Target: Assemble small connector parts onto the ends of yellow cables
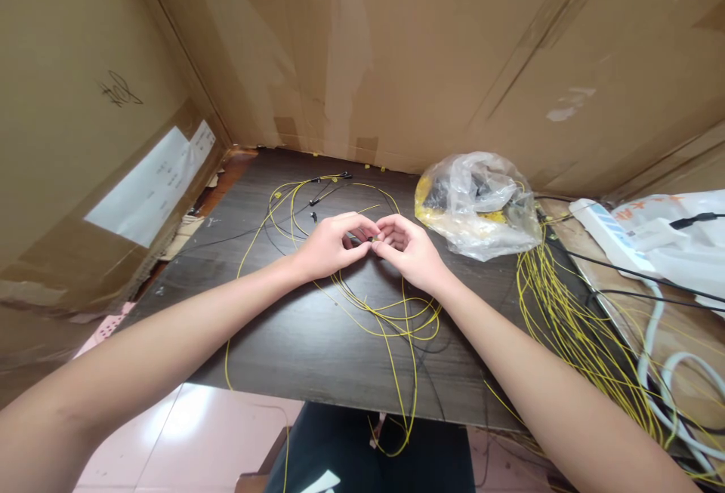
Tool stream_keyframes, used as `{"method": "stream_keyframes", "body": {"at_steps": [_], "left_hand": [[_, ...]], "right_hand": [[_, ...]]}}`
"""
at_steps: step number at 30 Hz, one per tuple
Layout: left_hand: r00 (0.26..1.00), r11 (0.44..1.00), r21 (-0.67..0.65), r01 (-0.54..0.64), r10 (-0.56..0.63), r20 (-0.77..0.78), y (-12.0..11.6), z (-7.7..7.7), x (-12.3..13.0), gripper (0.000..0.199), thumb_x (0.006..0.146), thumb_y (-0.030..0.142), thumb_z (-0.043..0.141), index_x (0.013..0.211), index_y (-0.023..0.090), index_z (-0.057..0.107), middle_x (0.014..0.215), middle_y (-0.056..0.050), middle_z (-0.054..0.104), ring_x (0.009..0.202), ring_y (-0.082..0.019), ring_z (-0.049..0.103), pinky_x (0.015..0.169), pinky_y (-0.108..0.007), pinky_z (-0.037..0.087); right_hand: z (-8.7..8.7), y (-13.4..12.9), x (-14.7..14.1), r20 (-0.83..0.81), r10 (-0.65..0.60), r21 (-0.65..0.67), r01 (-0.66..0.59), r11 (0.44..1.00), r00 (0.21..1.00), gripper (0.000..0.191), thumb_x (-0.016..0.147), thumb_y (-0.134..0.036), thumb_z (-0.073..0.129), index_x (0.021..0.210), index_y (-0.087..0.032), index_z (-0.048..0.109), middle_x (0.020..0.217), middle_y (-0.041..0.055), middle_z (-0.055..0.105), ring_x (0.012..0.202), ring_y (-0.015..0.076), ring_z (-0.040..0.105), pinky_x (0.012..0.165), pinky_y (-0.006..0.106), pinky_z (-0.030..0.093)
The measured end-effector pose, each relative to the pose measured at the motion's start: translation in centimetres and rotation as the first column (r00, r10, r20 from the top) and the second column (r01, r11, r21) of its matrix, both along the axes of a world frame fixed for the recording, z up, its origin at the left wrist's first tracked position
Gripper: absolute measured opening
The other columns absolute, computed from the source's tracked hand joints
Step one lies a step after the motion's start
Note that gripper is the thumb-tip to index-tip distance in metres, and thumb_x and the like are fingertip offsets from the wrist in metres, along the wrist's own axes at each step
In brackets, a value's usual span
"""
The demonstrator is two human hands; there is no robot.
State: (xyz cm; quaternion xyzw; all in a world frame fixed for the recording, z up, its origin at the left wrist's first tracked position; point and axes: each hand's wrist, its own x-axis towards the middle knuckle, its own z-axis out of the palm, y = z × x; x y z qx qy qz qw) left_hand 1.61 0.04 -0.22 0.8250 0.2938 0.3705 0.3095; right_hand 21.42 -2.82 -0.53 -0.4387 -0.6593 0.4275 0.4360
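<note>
Over the middle of the dark tabletop [266, 312], my left hand [334, 245] and my right hand [408, 250] meet fingertip to fingertip. Both are closed in a pinch around a small dark piece with a bit of yellow [373, 239]; the fingers cover most of it, so its exact kind is unclear. Loops of thin yellow wire [408, 319] lie beneath and around the hands, and some hang over the front edge. Beyond my left hand, a few wires end in small black connectors [314, 201].
A clear plastic bag [481, 210] with yellow and dark contents sits at the back right. A thick bundle of yellow wires [555, 319] drapes along the right edge. Farther right are a white power strip [609, 236] and white cable [651, 342]. Cardboard walls [340, 63] enclose the back and left.
</note>
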Motion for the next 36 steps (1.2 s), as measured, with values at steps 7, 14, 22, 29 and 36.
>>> {"method": "stream_keyframes", "body": {"at_steps": [7,14,22,29,36], "left_hand": [[1.0,1.0,0.028,0.006,-0.007,0.017,0.0,-0.02,0.07,0.017,0.087,0.016,0.064,0.103,0.016,0.072,0.099,-0.006,0.074,0.088,-0.015,0.07,0.062,-0.019,0.054],[1.0,1.0,0.026,-0.001,0.001,0.024,-0.06,-0.04,0.06,0.018,0.088,0.017,0.064,0.104,0.016,0.072,0.099,-0.006,0.075,0.086,-0.014,0.07,0.062,-0.019,0.054],[0.999,1.0,0.023,-0.018,0.017,0.033,-0.18,0.08,0.13,0.021,0.089,0.018,0.062,0.107,0.017,0.074,0.102,-0.007,0.075,0.087,-0.015,0.071,0.064,-0.021,0.058],[1.0,0.999,0.033,-0.015,0.014,0.021,-0.16,-0.02,0.08,0.018,0.087,0.015,0.064,0.103,0.016,0.072,0.099,-0.005,0.074,0.086,-0.014,0.071,0.064,-0.02,0.057],[1.0,0.999,0.042,-0.014,0.014,0.004,-0.25,0.12,0.04,0.022,0.087,0.016,0.063,0.107,0.017,0.071,0.101,-0.006,0.073,0.086,-0.015,0.07,0.064,-0.021,0.058]], "right_hand": [[0.16,-0.13,0.03,-0.007,0.026,-0.016,-0.026,1.0,1.0,0.023,0.083,-0.03,0.068,0.103,-0.021,0.059,0.086,0.0017,0.065,0.075,0.0162,0.064,0.074,0.035,0.053],[0.0,-0.1,0.02,-0.014,0.02,-0.013,-0.02,1.0,1.0,0.023,0.085,-0.031,0.069,0.103,-0.022,0.059,0.086,0.0019,0.064,0.076,0.0167,0.063,0.074,0.036,0.054],[-0.07,-0.03,0.04,-0.019,0.01,-0.011,-0.01,1.0,1.0,0.026,0.085,-0.034,0.07,0.104,-0.021,0.059,0.086,0.0022,0.064,0.076,0.0165,0.062,0.073,0.035,0.055],[0.07,-0.03,0.08,-0.015,0.018,-0.011,-0.018,1.0,1.0,0.027,0.083,-0.031,0.071,0.105,-0.021,0.059,0.087,0.0017,0.063,0.073,0.0159,0.062,0.071,0.034,0.054],[-0.02,0.02,0.12,-0.004,0.029,-0.022,-0.029,0.999,1.0,0.026,0.085,-0.035,0.07,0.104,-0.021,0.059,0.088,0.0022,0.065,0.075,0.0164,0.063,0.074,0.035,0.054]]}}
